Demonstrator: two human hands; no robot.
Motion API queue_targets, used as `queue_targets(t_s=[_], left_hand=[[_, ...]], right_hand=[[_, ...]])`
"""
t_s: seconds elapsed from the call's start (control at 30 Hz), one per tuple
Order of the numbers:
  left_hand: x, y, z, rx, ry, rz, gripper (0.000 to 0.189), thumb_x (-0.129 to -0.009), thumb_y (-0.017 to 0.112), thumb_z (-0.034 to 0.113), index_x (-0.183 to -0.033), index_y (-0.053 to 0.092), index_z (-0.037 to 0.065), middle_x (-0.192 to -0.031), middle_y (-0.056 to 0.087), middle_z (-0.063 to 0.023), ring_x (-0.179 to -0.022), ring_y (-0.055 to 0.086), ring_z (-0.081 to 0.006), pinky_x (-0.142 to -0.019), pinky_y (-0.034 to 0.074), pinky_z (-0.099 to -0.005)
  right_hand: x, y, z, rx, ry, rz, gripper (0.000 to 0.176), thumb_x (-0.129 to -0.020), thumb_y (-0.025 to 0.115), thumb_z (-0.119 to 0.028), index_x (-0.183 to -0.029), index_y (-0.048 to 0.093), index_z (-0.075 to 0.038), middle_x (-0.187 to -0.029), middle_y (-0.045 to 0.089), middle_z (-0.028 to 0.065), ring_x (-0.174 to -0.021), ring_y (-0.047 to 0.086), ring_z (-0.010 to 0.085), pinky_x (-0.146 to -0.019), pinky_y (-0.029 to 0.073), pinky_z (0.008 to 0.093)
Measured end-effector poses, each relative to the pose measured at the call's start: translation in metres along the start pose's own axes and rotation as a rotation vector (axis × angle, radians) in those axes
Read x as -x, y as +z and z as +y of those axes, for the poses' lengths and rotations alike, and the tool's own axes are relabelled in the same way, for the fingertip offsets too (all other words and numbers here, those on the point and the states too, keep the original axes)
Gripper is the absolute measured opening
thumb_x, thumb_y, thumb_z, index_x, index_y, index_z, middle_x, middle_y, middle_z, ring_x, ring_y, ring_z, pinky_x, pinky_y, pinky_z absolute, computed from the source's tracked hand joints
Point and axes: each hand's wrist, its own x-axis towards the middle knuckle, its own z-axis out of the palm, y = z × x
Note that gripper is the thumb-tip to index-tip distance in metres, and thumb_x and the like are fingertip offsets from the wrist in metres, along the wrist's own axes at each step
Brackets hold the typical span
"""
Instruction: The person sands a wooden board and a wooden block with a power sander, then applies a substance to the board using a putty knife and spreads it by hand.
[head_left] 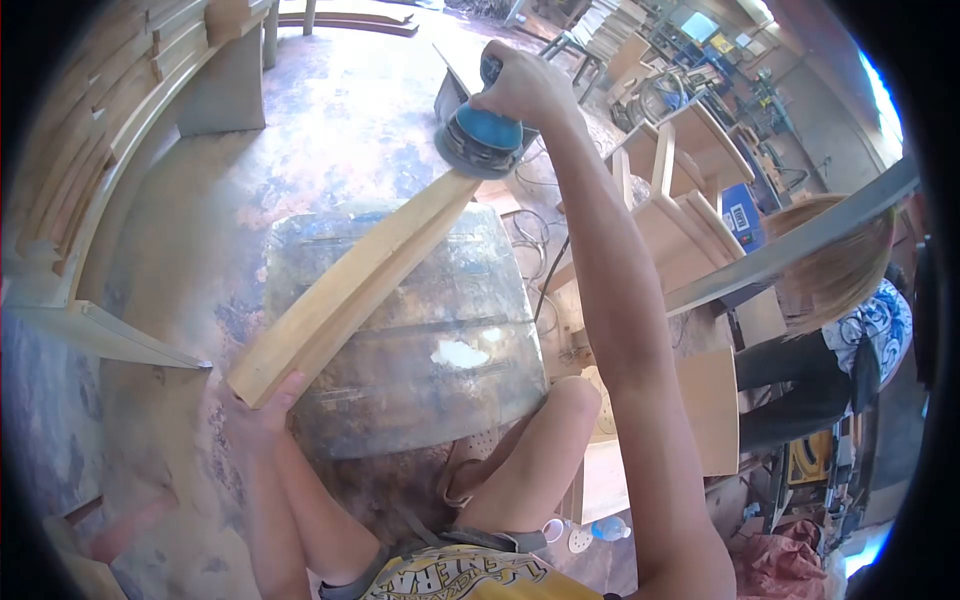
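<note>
My right hand [528,88] is closed over the top of a blue power sander [488,132], whose round pad meets the far end of a pale wooden piece [350,290]. That long piece slants across a worn, stained work surface [430,390] in front of my knees. At its near end, my left hand [265,405] grips the wood from below, with the thumb showing on the side. The underside of the wood and most of the left fingers are hidden.
Stacked wooden boards [90,130] line the left side. On the right are wooden furniture frames [690,190], a blue box [742,215] and a bending person [870,330]. Cables [535,240] lie beyond the work surface; a plastic bottle [610,528] is near my leg.
</note>
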Motion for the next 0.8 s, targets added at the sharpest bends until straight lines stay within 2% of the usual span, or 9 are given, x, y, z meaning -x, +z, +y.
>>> queue_targets(t_s=[0.03, 0.13, 0.17, 0.2, 0.23, 0.3, 0.5, 0.6, 0.8], left_hand=[[-0.001, -0.002, -0.001, -0.002, 0.008, 0.010, 0.050, -0.079, 0.087, 0.012, -0.122, 0.066, -0.003, -0.111, 0.069, -0.0072, -0.103, 0.063, -0.0172, -0.091, 0.051, -0.0314], [0.002, -0.005, -0.010, 0.025, 0.045, -0.089, 0.056, -0.080, 0.087, 0.013, -0.126, 0.062, -0.004, -0.117, 0.066, -0.0109, -0.107, 0.062, -0.0187, -0.093, 0.050, -0.0325], [0.002, -0.004, -0.013, -0.025, -0.011, 0.034, 0.058, -0.077, 0.089, 0.013, -0.127, 0.064, -0.003, -0.117, 0.068, -0.0115, -0.107, 0.064, -0.0200, -0.095, 0.051, -0.0333], [0.001, 0.000, -0.017, -0.072, -0.057, 0.145, 0.060, -0.074, 0.091, 0.012, -0.127, 0.066, -0.002, -0.117, 0.070, -0.0121, -0.107, 0.066, -0.0212, -0.097, 0.051, -0.0340], [0.001, 0.004, -0.027, -0.071, -0.032, 0.088, 0.060, -0.074, 0.091, 0.012, -0.127, 0.066, -0.002, -0.117, 0.070, -0.0121, -0.107, 0.066, -0.0212, -0.097, 0.051, -0.0340], [0.001, -0.001, -0.049, -0.089, -0.023, 0.292, 0.057, -0.078, 0.088, 0.011, -0.127, 0.065, -0.004, -0.119, 0.069, -0.0132, -0.110, 0.064, -0.0220, -0.099, 0.049, -0.0342], [0.003, -0.006, -0.037, -0.037, 0.195, 0.107, 0.054, -0.080, 0.087, 0.010, -0.126, 0.062, -0.005, -0.119, 0.067, -0.0127, -0.108, 0.063, -0.0214, -0.096, 0.049, -0.0347], [0.007, -0.005, -0.046, 0.108, 0.115, 0.110, 0.053, -0.081, 0.087, 0.012, -0.125, 0.063, -0.005, -0.118, 0.067, -0.0126, -0.109, 0.062, -0.0216, -0.098, 0.048, -0.0343], [0.012, -0.004, -0.030, -0.093, 0.060, 0.147, 0.069, -0.080, 0.090, 0.021, -0.133, 0.056, -0.005, -0.128, 0.062, -0.0166, -0.119, 0.059, -0.0240, -0.104, 0.046, -0.0367]], right_hand=[[0.004, -0.004, -0.008, -0.006, -0.007, 0.009, 0.078, -0.064, 0.082, -0.049, -0.133, 0.064, -0.018, -0.116, 0.074, 0.0130, -0.108, 0.071, 0.0328, -0.092, 0.055, 0.0438], [0.013, -0.009, -0.030, -0.128, -0.105, -0.017, 0.052, -0.071, 0.079, -0.036, -0.119, 0.066, -0.021, -0.113, 0.074, 0.0094, -0.107, 0.070, 0.0315, -0.090, 0.057, 0.0460], [0.016, -0.016, -0.039, -0.130, -0.115, -0.095, 0.047, -0.074, 0.079, -0.036, -0.116, 0.066, -0.020, -0.111, 0.074, 0.0090, -0.106, 0.071, 0.0318, -0.089, 0.057, 0.0468], [0.022, -0.021, -0.046, -0.139, -0.117, -0.091, 0.047, -0.073, 0.079, -0.036, -0.115, 0.066, -0.019, -0.109, 0.074, 0.0085, -0.105, 0.071, 0.0322, -0.089, 0.057, 0.0470], [0.024, -0.022, -0.050, -0.139, -0.125, -0.062, 0.046, -0.074, 0.077, -0.035, -0.116, 0.066, -0.020, -0.110, 0.074, 0.0086, -0.106, 0.071, 0.0328, -0.088, 0.057, 0.0468], [0.032, -0.026, -0.051, -0.134, -0.097, -0.045, 0.049, -0.075, 0.073, -0.033, -0.123, 0.065, -0.023, -0.114, 0.074, 0.0074, -0.108, 0.070, 0.0314, -0.090, 0.057, 0.0449], [0.024, -0.023, -0.016, -0.088, 0.045, -0.131, 0.057, -0.076, 0.074, -0.033, -0.131, 0.063, -0.023, -0.124, 0.072, 0.0087, -0.117, 0.068, 0.0280, -0.095, 0.057, 0.0433], [0.018, -0.017, -0.007, -0.051, 0.114, -0.130, 0.057, -0.077, 0.073, -0.032, -0.132, 0.063, -0.022, -0.127, 0.071, 0.0084, -0.119, 0.068, 0.0277, -0.096, 0.057, 0.0436], [0.003, -0.007, 0.004, -0.043, 0.137, -0.076, 0.061, -0.075, 0.072, -0.029, -0.135, 0.061, -0.023, -0.128, 0.071, 0.0086, -0.119, 0.068, 0.0288, -0.096, 0.056, 0.0442]])
